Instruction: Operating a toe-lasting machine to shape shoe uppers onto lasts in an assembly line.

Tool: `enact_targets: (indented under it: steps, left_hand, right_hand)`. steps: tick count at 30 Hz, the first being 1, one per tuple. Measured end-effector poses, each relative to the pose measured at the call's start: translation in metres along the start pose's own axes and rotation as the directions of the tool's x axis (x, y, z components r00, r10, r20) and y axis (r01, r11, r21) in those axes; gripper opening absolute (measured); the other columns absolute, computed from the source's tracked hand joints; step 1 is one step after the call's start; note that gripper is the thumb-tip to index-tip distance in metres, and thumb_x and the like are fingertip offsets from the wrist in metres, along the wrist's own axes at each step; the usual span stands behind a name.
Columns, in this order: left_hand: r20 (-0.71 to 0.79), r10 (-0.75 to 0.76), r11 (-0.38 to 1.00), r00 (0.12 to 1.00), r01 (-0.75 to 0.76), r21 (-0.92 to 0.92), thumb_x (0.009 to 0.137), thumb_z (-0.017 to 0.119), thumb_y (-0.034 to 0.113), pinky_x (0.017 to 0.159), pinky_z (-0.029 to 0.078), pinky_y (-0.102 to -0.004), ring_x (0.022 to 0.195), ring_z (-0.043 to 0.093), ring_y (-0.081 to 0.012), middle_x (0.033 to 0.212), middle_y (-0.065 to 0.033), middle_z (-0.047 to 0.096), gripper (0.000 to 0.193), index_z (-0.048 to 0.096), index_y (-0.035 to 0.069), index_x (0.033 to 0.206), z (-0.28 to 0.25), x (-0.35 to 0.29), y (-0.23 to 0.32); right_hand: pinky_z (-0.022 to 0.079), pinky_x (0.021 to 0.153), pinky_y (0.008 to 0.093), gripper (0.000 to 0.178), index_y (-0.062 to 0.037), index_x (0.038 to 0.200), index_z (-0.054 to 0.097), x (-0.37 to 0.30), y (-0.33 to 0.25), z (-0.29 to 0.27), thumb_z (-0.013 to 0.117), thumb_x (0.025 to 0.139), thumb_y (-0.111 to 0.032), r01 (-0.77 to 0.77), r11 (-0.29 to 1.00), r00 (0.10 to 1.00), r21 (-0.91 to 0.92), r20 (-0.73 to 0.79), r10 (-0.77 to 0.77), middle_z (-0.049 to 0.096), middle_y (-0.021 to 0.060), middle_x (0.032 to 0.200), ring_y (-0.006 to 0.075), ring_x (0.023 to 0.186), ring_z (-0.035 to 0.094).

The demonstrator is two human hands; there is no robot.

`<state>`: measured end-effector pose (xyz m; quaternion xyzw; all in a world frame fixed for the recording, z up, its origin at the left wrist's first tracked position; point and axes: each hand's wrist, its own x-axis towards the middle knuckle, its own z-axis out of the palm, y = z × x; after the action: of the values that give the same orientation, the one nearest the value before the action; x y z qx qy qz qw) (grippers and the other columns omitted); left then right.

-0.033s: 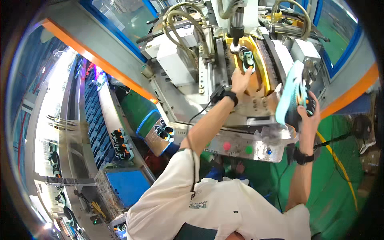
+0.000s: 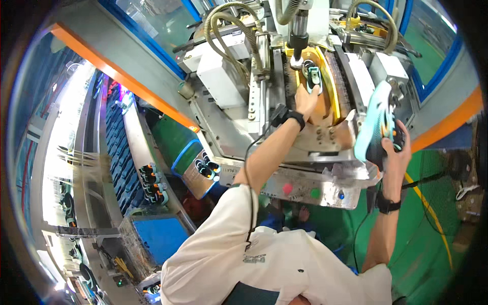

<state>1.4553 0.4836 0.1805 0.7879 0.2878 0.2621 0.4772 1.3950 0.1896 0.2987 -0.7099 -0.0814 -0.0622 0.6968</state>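
My left hand (image 2: pixel 307 99) reaches into the machine's yellow-edged bay. Its fingers are closed on the near end of a dark and mint shoe (image 2: pixel 313 76), which lies under a metal press rod (image 2: pixel 297 62). Off to the right, my right hand (image 2: pixel 397 148) grips a second shoe, a black one with a pale mint sole (image 2: pixel 372 119). That shoe is held up on its side, its sole facing left, beside the machine's front right corner. My fingers partly hide its upper.
A front panel (image 2: pixel 310 190) carries red, green and blue buttons. Hoses (image 2: pixel 223 35) and white housings (image 2: pixel 222 79) flank the bay. At left are a small stand with a pair of shoes (image 2: pixel 207 166), a conveyor with more shoes (image 2: pixel 152 184) and a blue-topped box (image 2: pixel 161 239).
The view has shifted slightly. My right hand and its shoe sit a little farther right and lower, and both hands keep their hold.
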Motion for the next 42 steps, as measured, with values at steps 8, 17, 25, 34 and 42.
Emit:
enact_targets:
  steps: [8, 17, 25, 34, 42]
  left_hand:
    - [0.022, -0.078, 0.951, 0.997, 0.068, 0.302, 0.079, 0.066, 0.016, 0.091, 0.048, -0.0456, 0.103, 0.060, -0.0415, 0.111, -0.0282, 0.056, 0.049, 0.043, -0.009, 0.114, 0.031, 0.098, -0.063]
    - [0.543, -0.201, 0.512, 0.815, 0.560, -0.651, 0.087, 0.065, 0.009, 0.067, 0.052, -0.0303, 0.078, 0.063, -0.0140, 0.089, -0.0045, 0.065, 0.015, 0.063, 0.000, 0.098, -0.163, -0.018, -0.023]
    - [0.137, -0.422, 0.816, 0.896, 0.441, -0.374, 0.096, 0.053, 0.021, 0.087, 0.042, -0.0240, 0.096, 0.052, -0.0086, 0.106, -0.0023, 0.059, 0.039, 0.052, -0.006, 0.125, -0.384, -0.190, 0.013]
    - [-0.475, -0.490, 0.852, 0.731, 0.288, -0.437, 0.096, 0.055, 0.012, 0.074, 0.049, -0.0281, 0.086, 0.059, -0.0134, 0.102, -0.0069, 0.062, 0.027, 0.056, -0.007, 0.115, -0.408, -0.320, -0.016]
    - [-0.515, -0.720, 0.568, 0.464, -0.030, -0.822, 0.096, 0.057, 0.018, 0.088, 0.050, -0.0289, 0.096, 0.063, -0.0144, 0.108, -0.0082, 0.064, 0.032, 0.056, -0.005, 0.118, -0.368, -0.393, -0.053]
  right_hand:
    - [0.049, 0.074, 0.0258, 0.048, 0.0013, 0.121, 0.057, 0.031, 0.000, 0.013, 0.067, 0.075, -0.006, -0.021, 0.947, 0.994, -0.319, -0.111, -0.015, 0.062, 0.0064, 0.098, 0.0127, 0.082, 0.058]
    - [0.050, 0.070, 0.0339, 0.047, 0.0099, 0.096, 0.062, 0.184, 0.026, 0.191, 0.074, 0.067, -0.024, 0.133, 0.731, 0.962, -0.670, 0.265, 0.067, 0.066, 0.0183, 0.087, 0.0244, 0.078, 0.065]
    - [0.052, 0.085, 0.0436, 0.043, 0.0016, 0.102, 0.063, 0.202, 0.172, 0.363, 0.066, 0.080, -0.034, 0.381, 0.446, 0.913, -0.810, 0.404, -0.046, 0.068, 0.0213, 0.103, 0.0367, 0.098, 0.065]
    - [0.052, 0.076, 0.0458, 0.034, 0.0058, 0.097, 0.057, 0.145, 0.144, 0.361, 0.064, 0.082, -0.024, 0.548, 0.515, 0.732, -0.659, 0.676, 0.086, 0.065, 0.0273, 0.093, 0.0394, 0.087, 0.066]
    - [0.046, 0.079, 0.0431, 0.013, -0.0019, 0.091, 0.059, -0.189, 0.128, 0.305, 0.060, 0.087, -0.015, 0.739, 0.674, 0.111, 0.014, 0.984, -0.142, 0.061, 0.0159, 0.090, 0.0358, 0.090, 0.058]
